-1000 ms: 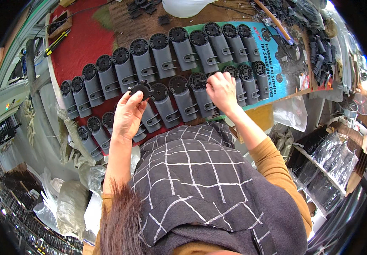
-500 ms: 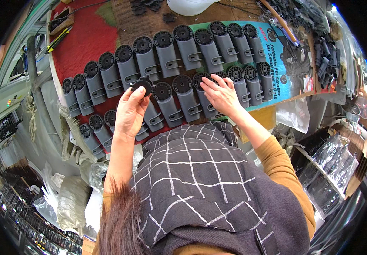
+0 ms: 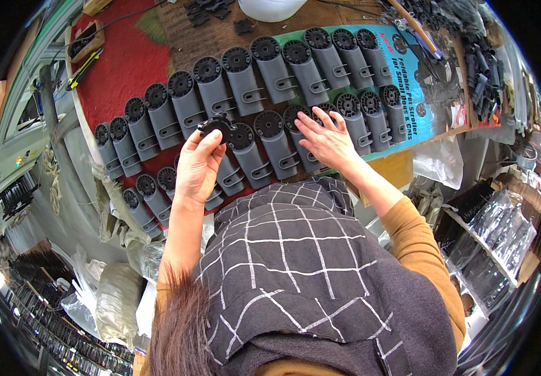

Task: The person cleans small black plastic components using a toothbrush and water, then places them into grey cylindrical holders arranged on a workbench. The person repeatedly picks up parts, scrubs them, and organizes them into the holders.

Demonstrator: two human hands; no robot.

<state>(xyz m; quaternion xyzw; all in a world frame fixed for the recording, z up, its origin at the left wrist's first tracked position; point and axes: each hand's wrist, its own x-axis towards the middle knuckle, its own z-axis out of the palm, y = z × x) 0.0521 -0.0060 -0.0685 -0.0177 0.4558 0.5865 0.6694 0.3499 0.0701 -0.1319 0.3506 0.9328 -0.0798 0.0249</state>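
Observation:
Between the thumb and fingers of my left hand [image 3: 201,160] is a small black plastic part [image 3: 217,127] with an uneven outline. It is held above the near row of grey plastic tubes, beside a tube with a round black end [image 3: 241,136]. My right hand [image 3: 325,138] lies with fingers stretched over the black ends of tubes in the same row, touching near one black end [image 3: 292,116]. Its fingertips partly cover the tubes beneath. Each grey tube [image 3: 276,151] has a slotted tab low on its side. My left hand hides some tubes behind it.
A far row of similar tubes [image 3: 245,94] spans the red and blue work surface. Black parts [image 3: 485,72] are heaped at the right, near a wooden-handled tool [image 3: 413,25]. A yellow-black cutter [image 3: 85,69] and a small box [image 3: 86,41] are at the left edge.
The black part in my left hand has tilted and now looks flatter, with the hand slightly farther right. My right hand stays over the same tubes.

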